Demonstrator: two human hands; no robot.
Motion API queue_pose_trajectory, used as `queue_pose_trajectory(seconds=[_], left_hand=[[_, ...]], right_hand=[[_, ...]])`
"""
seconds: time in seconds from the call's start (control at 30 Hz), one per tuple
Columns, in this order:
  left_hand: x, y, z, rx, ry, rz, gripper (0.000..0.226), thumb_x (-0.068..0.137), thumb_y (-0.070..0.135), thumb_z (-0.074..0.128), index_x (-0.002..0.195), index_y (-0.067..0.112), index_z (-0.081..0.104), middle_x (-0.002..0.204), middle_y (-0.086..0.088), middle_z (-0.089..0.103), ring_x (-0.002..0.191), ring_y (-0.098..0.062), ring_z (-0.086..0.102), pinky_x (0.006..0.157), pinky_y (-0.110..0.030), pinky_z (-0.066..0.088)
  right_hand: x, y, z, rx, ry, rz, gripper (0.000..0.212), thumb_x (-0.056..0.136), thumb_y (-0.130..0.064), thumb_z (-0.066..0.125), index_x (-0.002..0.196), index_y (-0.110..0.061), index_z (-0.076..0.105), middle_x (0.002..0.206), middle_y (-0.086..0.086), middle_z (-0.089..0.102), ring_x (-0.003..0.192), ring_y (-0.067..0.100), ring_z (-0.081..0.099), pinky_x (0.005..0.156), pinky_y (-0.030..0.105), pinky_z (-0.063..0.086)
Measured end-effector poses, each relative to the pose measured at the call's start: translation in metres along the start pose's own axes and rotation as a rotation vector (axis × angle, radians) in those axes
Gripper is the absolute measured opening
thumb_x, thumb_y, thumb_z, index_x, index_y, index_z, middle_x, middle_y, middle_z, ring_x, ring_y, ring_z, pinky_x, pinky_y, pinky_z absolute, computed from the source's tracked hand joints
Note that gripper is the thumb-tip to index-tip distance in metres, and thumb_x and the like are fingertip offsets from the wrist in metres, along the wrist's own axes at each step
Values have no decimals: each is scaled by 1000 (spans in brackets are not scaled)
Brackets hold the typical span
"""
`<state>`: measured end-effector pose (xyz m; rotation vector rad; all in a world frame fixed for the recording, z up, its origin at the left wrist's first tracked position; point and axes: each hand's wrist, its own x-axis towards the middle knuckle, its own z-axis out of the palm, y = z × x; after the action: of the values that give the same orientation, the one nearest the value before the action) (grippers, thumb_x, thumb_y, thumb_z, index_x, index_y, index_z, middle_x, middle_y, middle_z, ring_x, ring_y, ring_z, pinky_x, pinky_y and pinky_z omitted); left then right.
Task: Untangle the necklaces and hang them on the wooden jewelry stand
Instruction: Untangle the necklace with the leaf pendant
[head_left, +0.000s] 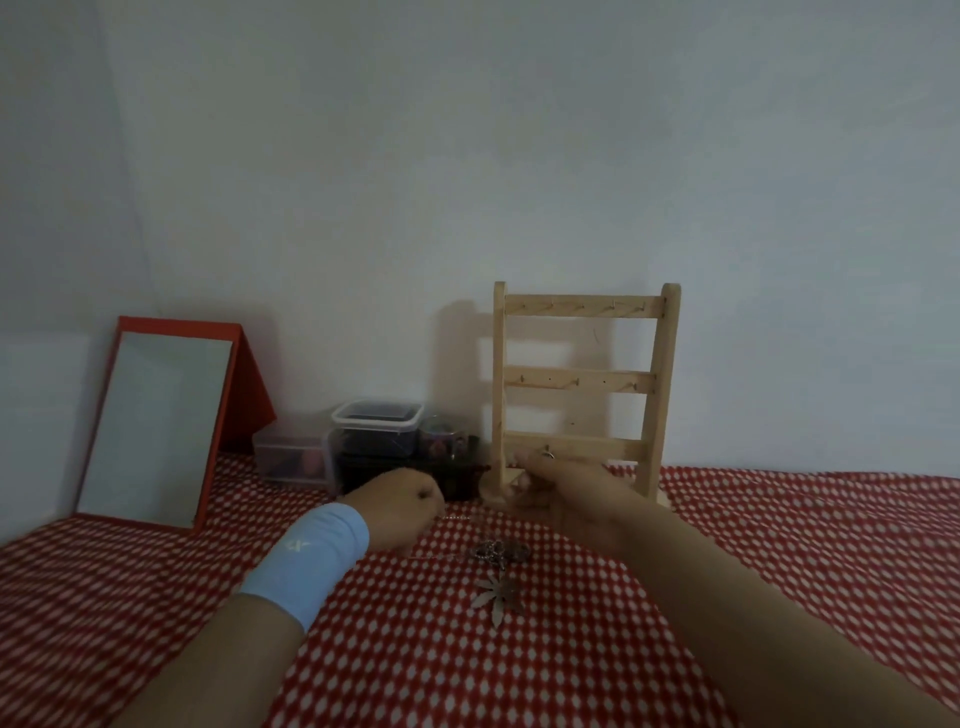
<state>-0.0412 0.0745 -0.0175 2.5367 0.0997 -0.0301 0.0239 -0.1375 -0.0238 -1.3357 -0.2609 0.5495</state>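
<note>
While both arms reach forward across it, the red-and-white patterned cloth (779, 545) lies under everything. A red-framed mirror (150, 426) leans well to the left of the left hand (402, 506). The wooden jewelry stand (584, 384) rises upright just beyond the right hand (566, 493), its upper two hook rails bare. Clear plastic containers (376, 431) sit just beyond the left hand. That hand, with a light blue wristband (311, 556) on its wrist, has its fingers curled and pinches a thin chain (457, 518) that runs toward the right hand. The right hand's fingertips (530, 460) are raised to the stand's lowest rail beside a small metal ring (548, 454); motion blur hides whether they grip anything. The necklaces (498, 551) lie in a tangle on the cloth between the two hands, nearer the person, with a leaf-shaped pendant (498, 595) just below them.
</note>
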Motion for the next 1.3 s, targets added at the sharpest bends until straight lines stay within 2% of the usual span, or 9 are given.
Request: queue_pose_trajectory(seconds=[0.3,0.4,0.53,0.7,0.83,1.0,1.13,1.2,1.3], left_hand=[[3,-43,10,-18,118,-97,28,96,23,45,89,11,69,88,-2,69,82,-15,63,75,-27,47],[6,-47,13,-18,130,-83,25,97,15,43,87,22,65,86,7,62,83,-12,59,78,-24,45],[11,-54,15,-44,161,-45,37,92,3,42,80,30,63,91,7,62,89,-13,60,85,-25,48],[21,-47,12,157,114,-7,32,95,15,48,106,29,75,129,6,60,118,-16,56,109,-28,40],[30,-17,13,-26,68,148,31,98,20,49,123,25,67,129,9,61,118,-10,56,109,-30,40],[42,5,22,-107,18,217,20,92,21,59,107,25,70,111,5,69,103,-11,63,100,-34,48],[40,-5,28,-282,172,212,21,99,11,44,104,32,45,88,-4,67,67,-19,66,67,-31,58],[39,-12,30,-285,183,224,23,100,7,39,95,28,47,80,-3,62,66,-17,59,69,-35,57],[42,-18,32,-151,163,227,41,98,2,39,76,24,65,82,10,64,78,-3,59,86,-30,52]], right_hand=[[15,23,30,-336,162,-93,4,104,-9,53,106,-9,56,81,11,60,50,14,44,44,26,40],[22,24,27,-582,161,-151,20,102,-3,50,95,-7,69,95,14,69,57,12,50,53,28,47],[29,20,26,-777,143,-165,30,96,-2,54,83,-19,75,105,2,73,102,16,65,102,39,53],[28,0,28,-779,52,-174,30,96,1,56,88,-17,78,92,0,75,81,7,67,79,20,58],[26,-19,33,-739,40,-321,27,96,8,56,105,-4,79,83,-9,73,54,-6,57,54,9,45],[26,-35,26,-735,56,-409,28,93,8,59,99,-8,81,70,-16,72,56,-5,57,57,10,45],[29,-29,15,-927,148,-414,29,94,2,61,88,-17,82,89,-12,75,84,-3,68,77,8,53],[29,-22,13,-1082,139,-357,33,96,-1,58,89,-23,82,85,-16,71,71,-9,64,65,7,51],[29,-14,14,-1273,66,-261,34,97,-4,56,96,-27,81,114,-12,72,85,-6,61,85,13,52]])
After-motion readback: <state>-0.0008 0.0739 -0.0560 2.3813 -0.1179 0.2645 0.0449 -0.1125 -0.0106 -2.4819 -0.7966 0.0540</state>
